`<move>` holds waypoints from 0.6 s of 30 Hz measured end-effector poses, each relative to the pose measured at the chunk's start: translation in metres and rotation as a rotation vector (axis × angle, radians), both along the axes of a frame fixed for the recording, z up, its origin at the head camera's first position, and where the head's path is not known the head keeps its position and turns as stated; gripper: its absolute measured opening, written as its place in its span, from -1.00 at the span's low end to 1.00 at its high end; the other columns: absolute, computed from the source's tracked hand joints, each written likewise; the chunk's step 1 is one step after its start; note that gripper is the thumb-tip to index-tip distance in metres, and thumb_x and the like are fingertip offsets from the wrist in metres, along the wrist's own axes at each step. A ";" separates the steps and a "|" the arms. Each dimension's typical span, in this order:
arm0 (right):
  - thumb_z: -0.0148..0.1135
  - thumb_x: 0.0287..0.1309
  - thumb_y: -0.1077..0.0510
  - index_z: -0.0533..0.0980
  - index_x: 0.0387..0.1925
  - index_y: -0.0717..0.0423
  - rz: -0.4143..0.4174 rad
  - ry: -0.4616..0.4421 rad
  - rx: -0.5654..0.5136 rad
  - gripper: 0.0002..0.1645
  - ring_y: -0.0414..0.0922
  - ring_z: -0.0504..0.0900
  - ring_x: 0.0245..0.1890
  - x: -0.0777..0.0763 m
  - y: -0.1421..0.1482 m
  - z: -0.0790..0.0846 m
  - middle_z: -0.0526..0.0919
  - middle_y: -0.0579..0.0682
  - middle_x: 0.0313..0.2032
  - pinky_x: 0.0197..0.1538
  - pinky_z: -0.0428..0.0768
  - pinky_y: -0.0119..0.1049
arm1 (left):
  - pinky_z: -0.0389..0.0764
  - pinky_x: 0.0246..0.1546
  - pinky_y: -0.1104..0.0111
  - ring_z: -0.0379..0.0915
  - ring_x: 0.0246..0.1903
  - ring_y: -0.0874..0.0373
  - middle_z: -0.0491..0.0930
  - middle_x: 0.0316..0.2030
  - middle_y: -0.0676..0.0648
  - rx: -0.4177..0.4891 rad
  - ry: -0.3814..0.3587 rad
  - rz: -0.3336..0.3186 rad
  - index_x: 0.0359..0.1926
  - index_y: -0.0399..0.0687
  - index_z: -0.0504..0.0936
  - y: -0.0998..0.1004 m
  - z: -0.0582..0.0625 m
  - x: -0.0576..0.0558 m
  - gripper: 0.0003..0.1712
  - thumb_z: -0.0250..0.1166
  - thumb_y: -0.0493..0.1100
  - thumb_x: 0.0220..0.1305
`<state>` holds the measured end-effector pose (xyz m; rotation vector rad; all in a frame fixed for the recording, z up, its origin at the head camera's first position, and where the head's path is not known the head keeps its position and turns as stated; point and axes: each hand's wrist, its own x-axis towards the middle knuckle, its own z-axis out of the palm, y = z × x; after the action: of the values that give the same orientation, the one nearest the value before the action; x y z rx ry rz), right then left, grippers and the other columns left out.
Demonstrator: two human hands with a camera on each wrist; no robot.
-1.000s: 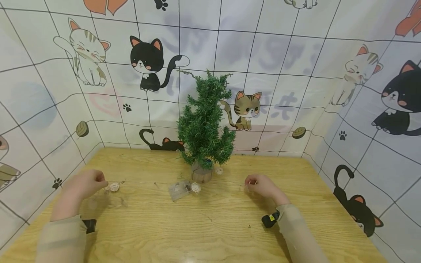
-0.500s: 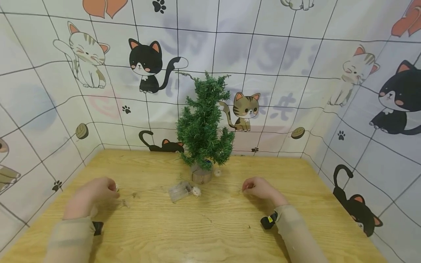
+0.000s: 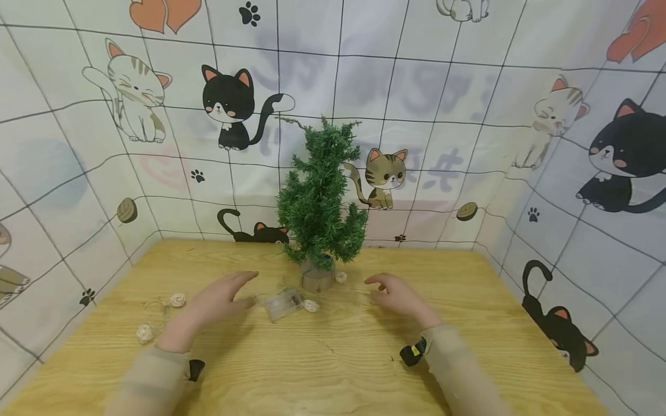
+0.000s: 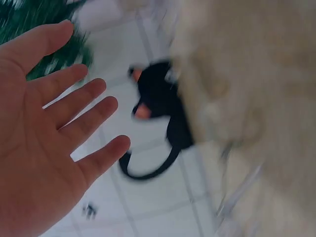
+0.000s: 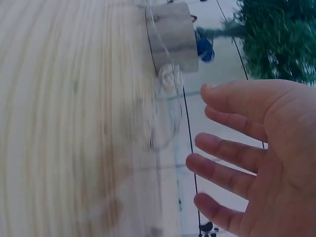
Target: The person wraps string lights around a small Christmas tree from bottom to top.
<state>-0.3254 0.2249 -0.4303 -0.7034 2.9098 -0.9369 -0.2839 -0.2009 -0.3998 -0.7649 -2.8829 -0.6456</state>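
My left hand (image 3: 215, 303) is over the table to the left of a clear plastic battery box (image 3: 281, 304), fingers extended and apart; its palm (image 4: 44, 143) holds nothing in the left wrist view. My right hand (image 3: 398, 297) is right of the tree, fingers loosely bent with nothing between them. Small white woven balls lie about: one (image 3: 311, 306) beside the box, one (image 3: 340, 277) at the tree's base, and two, a ball (image 3: 178, 300) and another ball (image 3: 144, 333), left of my left hand. In the right wrist view a thin clear wire (image 5: 178, 113) loops near the ball at the base.
A small green artificial tree (image 3: 322, 199) stands at the back middle on a round wooden base (image 3: 316, 278), with something blue (image 5: 205, 49) at its trunk. Cat-printed cloth (image 3: 426, 98) surrounds the wooden table (image 3: 333, 358) at the back and sides.
My left hand has moved right from the left-hand balls toward the battery box, its pinched fingers spreading apart. My right hand has shifted slightly left and its fingers have loosened.
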 end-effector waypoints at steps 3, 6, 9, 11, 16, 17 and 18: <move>0.20 0.26 0.20 0.44 0.23 0.23 -0.011 -0.014 0.015 -0.48 0.19 0.49 0.10 -0.003 -0.012 0.000 0.47 0.17 0.20 0.07 0.48 0.08 | 0.18 0.24 -0.15 0.14 0.32 -0.30 0.21 0.37 -0.30 -0.006 -0.099 -0.019 0.45 -0.18 0.18 0.008 -0.015 -0.003 -0.21 0.26 -0.01 0.32; 0.16 0.28 0.20 0.39 0.28 0.25 -0.020 -0.073 0.016 -0.45 0.19 0.50 0.12 -0.006 -0.020 0.001 0.47 0.21 0.19 0.09 0.48 0.07 | 0.15 0.25 -0.17 0.11 0.31 -0.35 0.18 0.36 -0.37 -0.025 -0.166 -0.031 0.45 -0.28 0.14 0.008 -0.023 -0.004 -0.15 0.28 -0.01 0.30; 0.17 0.27 0.20 0.39 0.27 0.26 -0.029 -0.131 0.002 -0.45 0.06 0.59 -0.01 -0.009 -0.024 0.001 0.53 0.23 0.12 0.01 0.55 -0.03 | 0.15 0.25 -0.17 0.13 0.29 -0.39 0.20 0.32 -0.44 -0.010 -0.233 -0.048 0.42 -0.41 0.13 0.008 -0.024 -0.001 -0.13 0.29 -0.03 0.29; 0.20 0.24 0.21 0.41 0.26 0.26 -0.038 -0.163 -0.015 -0.44 -0.05 0.63 -0.16 -0.010 -0.025 0.001 0.57 0.22 0.05 -0.09 0.59 -0.11 | 0.15 0.25 -0.16 0.14 0.28 -0.39 0.22 0.30 -0.47 0.019 -0.289 -0.061 0.41 -0.45 0.12 0.009 -0.023 0.001 -0.14 0.28 -0.05 0.30; 0.26 0.17 0.24 0.49 0.16 0.25 -0.055 -0.183 -0.023 -0.50 -0.14 0.60 -0.38 -0.014 -0.027 0.001 0.63 0.12 -0.13 -0.23 0.58 -0.16 | 0.20 0.21 -0.19 0.17 0.25 -0.41 0.27 0.26 -0.49 0.024 -0.336 -0.069 0.40 -0.40 0.18 0.011 -0.020 0.003 -0.16 0.31 -0.05 0.27; 0.27 0.17 0.24 0.53 0.12 0.23 -0.059 -0.176 -0.015 -0.55 -0.14 0.59 -0.38 -0.015 -0.027 0.001 0.63 0.09 -0.15 -0.23 0.57 -0.16 | 0.22 0.19 -0.20 0.20 0.23 -0.42 0.28 0.25 -0.49 0.010 -0.326 -0.069 0.39 -0.38 0.21 0.011 -0.019 0.003 -0.15 0.34 -0.05 0.24; 0.27 0.17 0.24 0.56 0.07 0.20 -0.064 -0.172 -0.009 -0.60 -0.14 0.58 -0.37 -0.015 -0.027 0.001 0.63 0.06 -0.18 -0.23 0.56 -0.15 | 0.28 0.15 -0.18 0.26 0.19 -0.39 0.32 0.22 -0.47 -0.010 -0.311 -0.062 0.39 -0.36 0.23 0.011 -0.019 0.003 -0.14 0.37 -0.05 0.21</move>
<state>-0.3407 0.1975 -0.4298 -0.5047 2.7943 -0.9640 -0.2809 -0.1898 -0.4185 -0.8245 -3.1519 -0.8260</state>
